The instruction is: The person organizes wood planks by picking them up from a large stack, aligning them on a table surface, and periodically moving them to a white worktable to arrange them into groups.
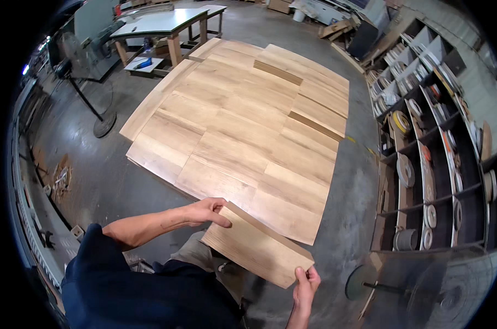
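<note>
A short stack of light wood-grain boards (256,247) is held in front of my body, tilted, with layered edges showing along its side. My left hand (209,212) grips its upper left corner, thumb on the top face and fingers behind. At its lower right end, my right hand (306,282) is closed on the corner with the thumb on the edge. Just beyond lies a broad layer of matching wood-grain boards (232,148), laid side by side. On its right part some boards (278,71) are stacked higher, their layered edges showing.
Shelving (429,186) with coiled edge-banding rolls stands to the right. A white-topped worktable (160,23) is at the back left, with a blue power tool (144,63) on its lower shelf. One pedestal fan (83,98) stands left; another fan (440,299) is at lower right.
</note>
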{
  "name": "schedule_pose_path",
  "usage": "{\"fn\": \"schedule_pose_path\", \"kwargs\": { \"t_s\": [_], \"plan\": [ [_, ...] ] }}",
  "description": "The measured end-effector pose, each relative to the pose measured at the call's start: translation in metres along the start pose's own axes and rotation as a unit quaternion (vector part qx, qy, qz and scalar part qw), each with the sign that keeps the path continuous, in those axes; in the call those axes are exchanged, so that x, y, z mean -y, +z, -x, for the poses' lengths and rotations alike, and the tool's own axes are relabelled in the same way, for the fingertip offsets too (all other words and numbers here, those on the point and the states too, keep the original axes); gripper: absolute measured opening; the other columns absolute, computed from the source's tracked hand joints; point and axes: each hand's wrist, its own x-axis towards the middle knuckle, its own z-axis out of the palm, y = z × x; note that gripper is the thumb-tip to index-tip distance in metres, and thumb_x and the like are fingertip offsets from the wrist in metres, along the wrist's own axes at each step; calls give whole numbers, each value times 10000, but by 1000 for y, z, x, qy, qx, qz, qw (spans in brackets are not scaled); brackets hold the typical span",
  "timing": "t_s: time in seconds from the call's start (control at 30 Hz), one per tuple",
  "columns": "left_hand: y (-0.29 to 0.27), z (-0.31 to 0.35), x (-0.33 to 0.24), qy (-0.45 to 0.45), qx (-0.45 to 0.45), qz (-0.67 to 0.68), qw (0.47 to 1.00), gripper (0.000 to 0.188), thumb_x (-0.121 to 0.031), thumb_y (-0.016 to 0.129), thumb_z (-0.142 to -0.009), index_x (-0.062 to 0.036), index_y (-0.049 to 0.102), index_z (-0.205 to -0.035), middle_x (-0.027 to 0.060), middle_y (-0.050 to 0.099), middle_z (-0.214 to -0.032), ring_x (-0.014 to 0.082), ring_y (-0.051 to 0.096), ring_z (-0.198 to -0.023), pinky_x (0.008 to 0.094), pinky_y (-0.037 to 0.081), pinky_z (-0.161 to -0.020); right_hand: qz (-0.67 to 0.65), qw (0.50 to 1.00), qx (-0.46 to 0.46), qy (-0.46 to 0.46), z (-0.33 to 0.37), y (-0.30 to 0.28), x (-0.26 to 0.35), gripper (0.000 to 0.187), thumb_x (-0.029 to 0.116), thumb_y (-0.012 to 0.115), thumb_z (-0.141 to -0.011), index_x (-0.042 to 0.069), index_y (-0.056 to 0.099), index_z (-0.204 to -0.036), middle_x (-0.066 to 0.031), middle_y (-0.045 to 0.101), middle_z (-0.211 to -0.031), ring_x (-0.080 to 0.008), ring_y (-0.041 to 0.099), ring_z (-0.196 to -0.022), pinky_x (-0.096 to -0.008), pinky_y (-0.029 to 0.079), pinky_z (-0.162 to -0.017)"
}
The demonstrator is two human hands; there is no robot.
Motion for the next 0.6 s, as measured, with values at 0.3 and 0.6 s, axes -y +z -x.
{"fn": "schedule_pose_path", "kwargs": {
  "t_s": [0.3,0.6],
  "plan": [
    [-86,9,-48,109,-158,139,971,443,-114,675,-740,67,532,-1119,134,616,-1049,189,590,-955,303,453,-882,27,987,155,42,-156,121,41,393,40,652,-788,-63,535,-1149,-96,625,-1034,-128,579,-930,-252,437,-839],
    [-232,-72,-160,113,-194,162,961,451,-175,679,-758,109,542,-1079,158,618,-1033,217,603,-929,318,472,-857,-178,943,233,155,-286,251,21,634,290,706,-780,20,427,-1281,-94,546,-1195,-245,523,-1104,-417,404,-990]
  ]
}}
